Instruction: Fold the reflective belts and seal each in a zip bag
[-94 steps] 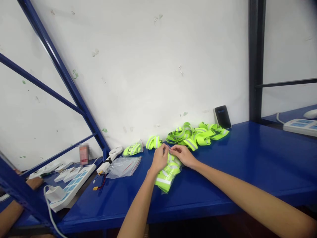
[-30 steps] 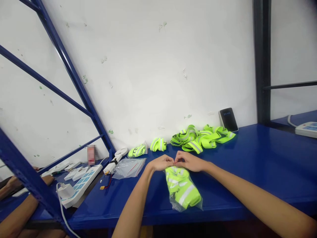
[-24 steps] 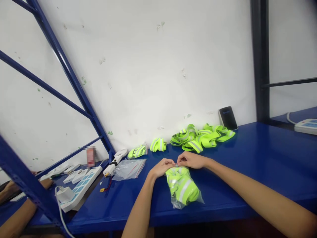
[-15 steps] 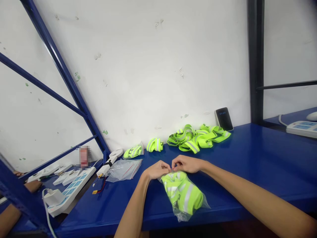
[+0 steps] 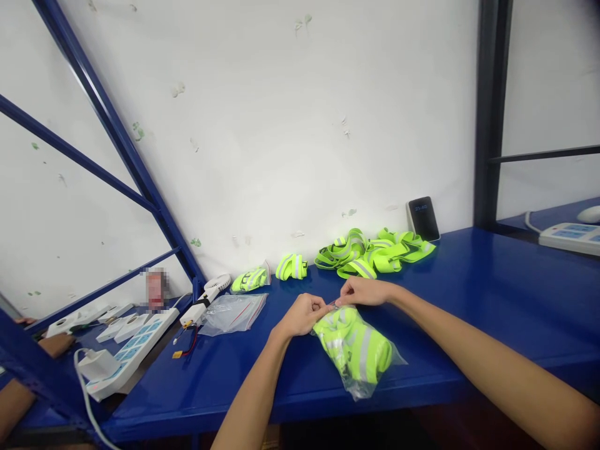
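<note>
A clear plastic zip bag (image 5: 356,350) with folded neon-yellow reflective straps inside lies near the table's front edge, its top edge toward the wall. My left hand (image 5: 304,314) pinches that top edge from the left. Close beside it, my right hand (image 5: 368,291) pinches the same edge, fingers closed. The fingertips hide part of the seal. Beyond my hands sit a loose pile of neon reflective straps (image 5: 375,253), a rolled strap (image 5: 291,267) and another filled bag (image 5: 250,279).
Flat clear bags (image 5: 237,312) lie left of my hands, beside a white handheld fan (image 5: 210,297) and a connector with red and black wires (image 5: 188,347). A power strip (image 5: 135,356) runs along the left. A device with a dark screen (image 5: 423,219) leans on the wall. Another person's arm (image 5: 28,381) shows far left.
Both hands are still pinching the bag's top edge. My right hand has slid a little to the right along it, and the bag has shifted slightly right. The camera view has tilted a little.
</note>
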A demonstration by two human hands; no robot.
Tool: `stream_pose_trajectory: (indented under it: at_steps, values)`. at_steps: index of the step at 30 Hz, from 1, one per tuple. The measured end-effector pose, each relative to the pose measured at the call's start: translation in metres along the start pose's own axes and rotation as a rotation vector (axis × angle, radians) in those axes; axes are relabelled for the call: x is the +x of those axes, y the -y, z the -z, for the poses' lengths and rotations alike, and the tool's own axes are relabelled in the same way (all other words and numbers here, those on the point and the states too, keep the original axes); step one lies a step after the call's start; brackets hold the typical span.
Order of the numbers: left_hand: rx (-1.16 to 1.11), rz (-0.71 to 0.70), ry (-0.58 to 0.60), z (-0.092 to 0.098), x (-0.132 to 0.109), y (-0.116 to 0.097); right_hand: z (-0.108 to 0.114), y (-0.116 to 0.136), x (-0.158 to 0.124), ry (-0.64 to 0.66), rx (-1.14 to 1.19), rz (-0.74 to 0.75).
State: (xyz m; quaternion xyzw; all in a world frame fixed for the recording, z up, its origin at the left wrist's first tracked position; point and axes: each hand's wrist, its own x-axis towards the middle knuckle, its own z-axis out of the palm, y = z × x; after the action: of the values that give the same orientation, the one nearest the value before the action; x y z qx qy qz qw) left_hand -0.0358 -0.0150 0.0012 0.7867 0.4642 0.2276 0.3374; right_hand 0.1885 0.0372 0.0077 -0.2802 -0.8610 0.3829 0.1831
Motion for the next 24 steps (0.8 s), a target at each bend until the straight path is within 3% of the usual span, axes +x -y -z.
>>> stream_pose_trajectory:
  at_steps: [5,11,16,24]
  values:
    - [-0.011,-0.015,-0.023,-0.002,0.004,0.0,0.005,-0.002,-0.001,0.002,0.109,-0.003]
    - [-0.116,0.022,-0.008,-0.002,0.003,0.003,-0.004,-0.002,0.001,-0.037,0.124,0.068]
    - [-0.195,0.034,-0.015,-0.002,0.002,0.005,-0.006,0.002,0.0,-0.053,0.084,0.044]
    - [-0.182,0.047,0.048,-0.004,0.004,0.006,-0.01,0.001,0.004,0.022,0.135,0.041]
